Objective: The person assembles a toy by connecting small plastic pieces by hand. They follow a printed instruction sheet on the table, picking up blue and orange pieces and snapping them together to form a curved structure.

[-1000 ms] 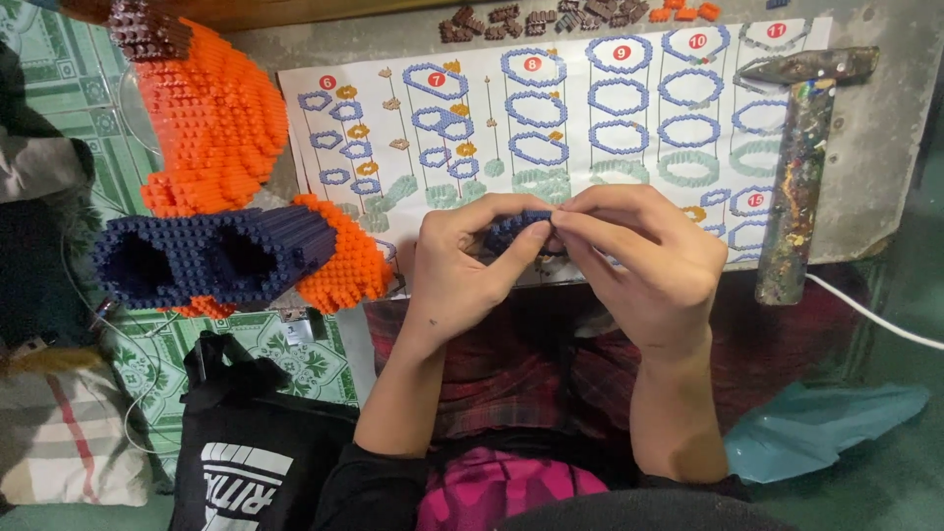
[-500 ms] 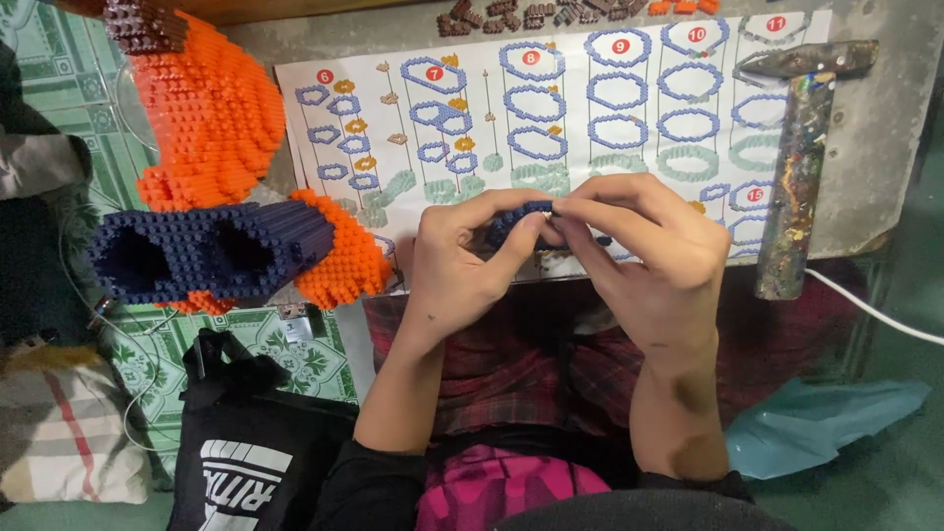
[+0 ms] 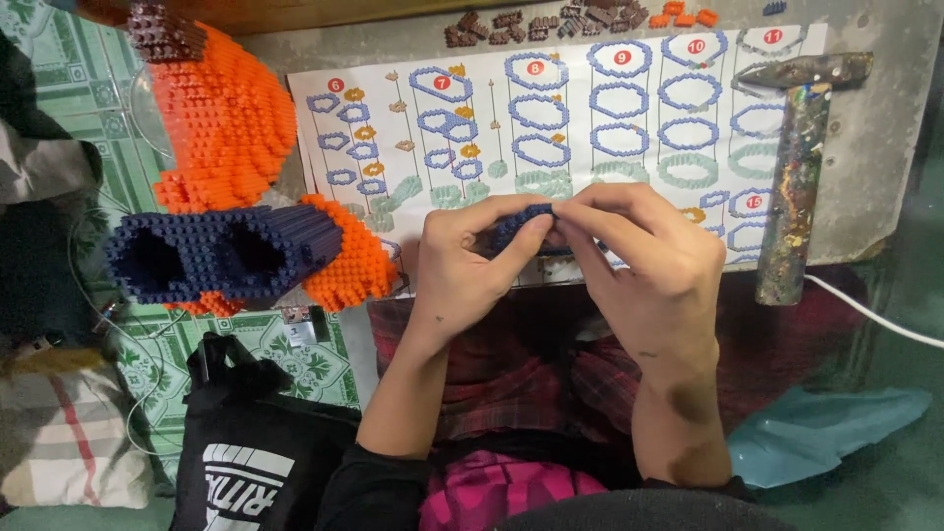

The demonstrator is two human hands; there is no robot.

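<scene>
Just below the centre of the head view, a small dark-blue piece built of tiny plastic bricks (image 3: 521, 228) is pinched between both hands. It is gripped from its nine o'clock side by the left hand (image 3: 462, 261), thumb below and fingers curled over the top, and from its three o'clock side by the right hand (image 3: 654, 265), whose fingertips (image 3: 575, 218) are pressed together against it. Most of the piece is hidden by the fingers.

Under the hands, toward twelve o'clock, a white printed instruction sheet with blue ring diagrams (image 3: 590, 108) is spread on a grey surface. At nine o'clock a large orange and dark-blue brick-built model with two hollow tubes (image 3: 226, 197) is seen. At three o'clock a paint-stained hammer (image 3: 796, 167) is laid with its head on the sheet's edge. Loose brown and orange bricks (image 3: 580, 18) are scattered at twelve o'clock. A black bag (image 3: 256, 452) is seen at seven o'clock, and a teal plastic bag (image 3: 826, 433) at four o'clock.
</scene>
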